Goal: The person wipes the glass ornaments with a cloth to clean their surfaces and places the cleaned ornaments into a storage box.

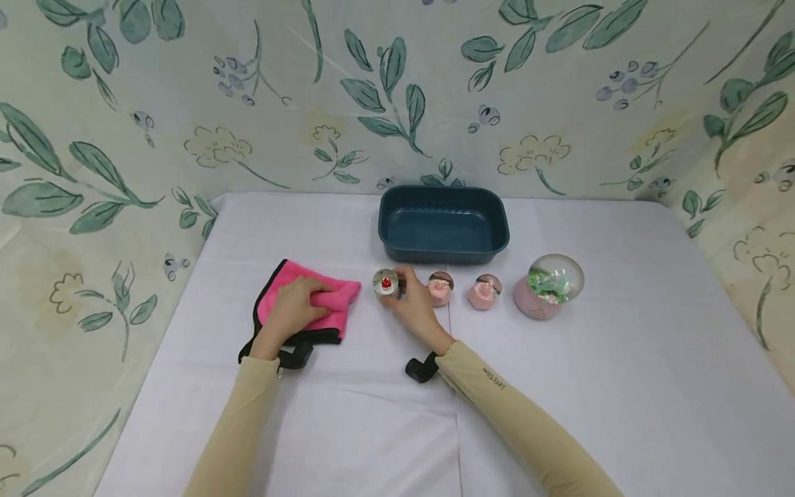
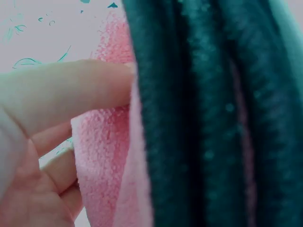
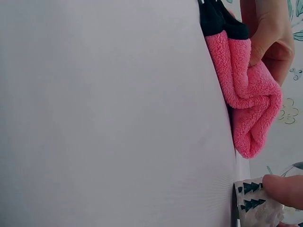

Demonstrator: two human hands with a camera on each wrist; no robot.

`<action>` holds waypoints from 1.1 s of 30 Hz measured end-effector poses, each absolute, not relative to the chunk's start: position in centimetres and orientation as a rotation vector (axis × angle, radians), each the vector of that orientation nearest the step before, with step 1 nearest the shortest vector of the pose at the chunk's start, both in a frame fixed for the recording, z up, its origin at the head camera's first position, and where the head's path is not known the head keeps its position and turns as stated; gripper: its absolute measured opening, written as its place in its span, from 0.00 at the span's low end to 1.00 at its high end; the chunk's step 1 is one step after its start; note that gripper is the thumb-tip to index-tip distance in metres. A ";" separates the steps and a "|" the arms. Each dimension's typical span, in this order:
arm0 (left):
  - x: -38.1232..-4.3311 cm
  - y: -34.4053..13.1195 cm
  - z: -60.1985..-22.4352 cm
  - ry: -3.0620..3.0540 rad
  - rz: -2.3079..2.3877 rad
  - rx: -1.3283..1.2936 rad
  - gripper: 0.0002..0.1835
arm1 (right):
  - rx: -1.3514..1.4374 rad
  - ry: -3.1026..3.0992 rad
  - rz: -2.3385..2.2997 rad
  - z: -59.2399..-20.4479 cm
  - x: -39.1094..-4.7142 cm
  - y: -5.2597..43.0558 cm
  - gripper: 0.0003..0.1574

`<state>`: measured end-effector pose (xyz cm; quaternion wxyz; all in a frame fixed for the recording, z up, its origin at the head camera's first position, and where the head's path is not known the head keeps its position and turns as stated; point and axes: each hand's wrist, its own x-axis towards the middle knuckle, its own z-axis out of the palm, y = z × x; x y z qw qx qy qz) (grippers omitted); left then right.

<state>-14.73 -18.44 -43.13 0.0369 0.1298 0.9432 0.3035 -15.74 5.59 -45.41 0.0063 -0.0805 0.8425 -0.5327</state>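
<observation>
A pink plush cloth [image 1: 338, 319] with black edging lies folded and bunched on the left of the table. My left hand [image 1: 293, 309] grips it from above, thumb and fingers pinching a fold; the left wrist view shows the thumb pressed against the pink pile [image 2: 102, 151]. Right of the cloth, my right hand [image 1: 415, 309] holds a small snow globe [image 1: 385, 283] with a red figure inside. Dark green trees mark its pale base [image 3: 253, 205] in the right wrist view, where it appears to stand on the table. Most of the right hand is out of that view.
Two small pink snow globes, one nearer [image 1: 439, 290] and one farther right [image 1: 484, 293], stand beside my right hand. Beyond them is a larger globe [image 1: 546, 288] on a pink base. A dark blue rectangular basin [image 1: 444, 257] sits behind, near the leaf-patterned backdrop [image 1: 435, 90].
</observation>
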 end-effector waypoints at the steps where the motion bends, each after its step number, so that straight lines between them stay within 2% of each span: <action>1: -14.7 -18.5 -43.2 2.891 0.955 0.397 0.19 | -0.252 2.635 -1.673 -45.4 -15.8 5.6 0.31; 9: -14.0 -18.8 -41.9 2.877 1.175 0.384 0.20 | -0.239 2.552 -1.775 -44.8 -15.4 5.5 0.31; 19: -13.0 -16.9 -39.0 2.968 1.477 0.563 0.19 | -0.334 2.366 -1.989 -40.4 -14.2 7.9 0.33; 33: -10.9 -12.2 -36.3 2.878 1.784 0.862 0.33 | -0.522 2.364 -1.979 -36.6 -12.8 13.0 0.33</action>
